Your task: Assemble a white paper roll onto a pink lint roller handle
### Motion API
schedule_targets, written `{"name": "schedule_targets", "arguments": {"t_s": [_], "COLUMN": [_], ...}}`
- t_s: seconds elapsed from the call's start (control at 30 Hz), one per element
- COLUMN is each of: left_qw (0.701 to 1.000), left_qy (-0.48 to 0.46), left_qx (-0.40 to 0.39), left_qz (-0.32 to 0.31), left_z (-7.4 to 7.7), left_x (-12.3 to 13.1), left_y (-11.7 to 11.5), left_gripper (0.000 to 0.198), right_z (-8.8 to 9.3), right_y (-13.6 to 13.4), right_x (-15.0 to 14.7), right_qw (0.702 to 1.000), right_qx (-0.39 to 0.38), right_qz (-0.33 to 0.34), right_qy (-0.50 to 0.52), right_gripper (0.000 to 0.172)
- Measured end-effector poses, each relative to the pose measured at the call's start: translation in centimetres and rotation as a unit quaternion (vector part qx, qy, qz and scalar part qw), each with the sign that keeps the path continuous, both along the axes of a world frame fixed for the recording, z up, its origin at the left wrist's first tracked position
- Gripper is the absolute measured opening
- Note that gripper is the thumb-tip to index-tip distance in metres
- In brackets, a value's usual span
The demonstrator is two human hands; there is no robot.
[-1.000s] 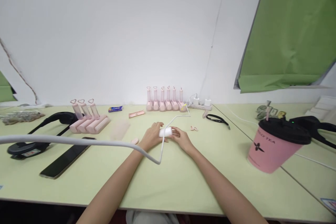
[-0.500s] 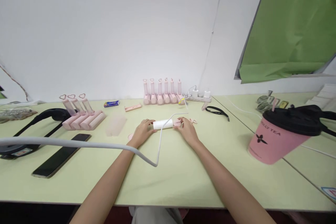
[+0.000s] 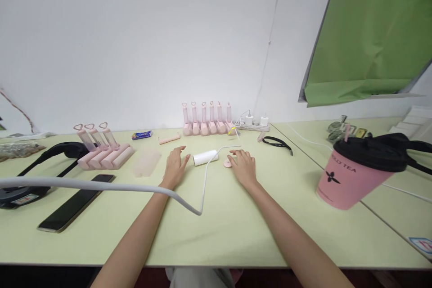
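Observation:
A white cylinder [image 3: 204, 158] with a dark rim at its left end lies on the table between my hands. My left hand [image 3: 174, 167] rests just left of it, open, with thumb and fingers apart and nothing in it. To the right of the cylinder a small pink disc [image 3: 227, 164] lies on the table. My right hand [image 3: 244, 167] is open over the disc's right side, its thumb tip close to or touching it; I cannot tell which. A white cable [image 3: 204, 184] hangs in front of the cylinder's right part.
Pink stands with tubes [image 3: 204, 128] line the wall, beside a power strip [image 3: 251, 127]. More pink pieces [image 3: 107, 157], a phone [image 3: 76, 203] and a black headset [image 3: 64, 148] lie left. A black strap [image 3: 277, 142] and pink cup [image 3: 354, 180] are right.
Both hands have let go and drawn apart from the white cylinder. The cylinder now lies tilted on the table, and the pink disc at its right end lies on the tabletop.

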State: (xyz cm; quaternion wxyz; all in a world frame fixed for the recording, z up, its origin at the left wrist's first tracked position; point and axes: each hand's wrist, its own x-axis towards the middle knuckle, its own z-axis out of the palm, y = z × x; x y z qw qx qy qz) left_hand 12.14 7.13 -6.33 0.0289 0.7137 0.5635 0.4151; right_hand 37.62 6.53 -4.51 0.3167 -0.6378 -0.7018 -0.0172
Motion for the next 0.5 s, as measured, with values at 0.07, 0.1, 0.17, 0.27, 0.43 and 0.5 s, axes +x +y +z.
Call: {"name": "schedule_targets", "arguments": {"t_s": [0.07, 0.1, 0.17, 0.27, 0.43, 0.5], "left_qw": [0.999, 0.999, 0.996, 0.991, 0.974, 0.972], "left_qy": [0.032, 0.05, 0.081, 0.116, 0.207, 0.227], "left_qx": [0.007, 0.013, 0.032, 0.065, 0.08, 0.043], "left_qz": [0.003, 0.003, 0.001, -0.003, -0.043, -0.049], "left_z": [-0.1, -0.2, -0.3, -0.1, 0.6, 0.7], "left_x": [0.2, 0.3, 0.8, 2.0, 5.4, 6.7], "left_y": [-0.1, -0.3, -0.5, -0.4, 2.3, 3.7], "left_gripper": [0.042, 0.042, 0.041, 0.04, 0.053, 0.055], "right_z": [-0.2, -0.3, -0.7, -1.2, -1.1, -1.0], "right_y": [0.0, 0.0, 0.1, 0.3, 0.2, 0.3], "right_x": [0.0, 0.1, 0.1, 0.2, 0.1, 0.1], "right_qw": [1.0, 0.999, 0.997, 0.997, 0.999, 0.999], "right_qx": [-0.013, -0.018, -0.028, -0.035, -0.009, -0.003], "right_qz": [0.012, 0.02, 0.034, 0.043, 0.041, 0.034], "right_qy": [-0.019, -0.034, -0.057, -0.058, -0.021, 0.011], "right_gripper": [0.035, 0.038, 0.037, 0.026, 0.03, 0.031]}}
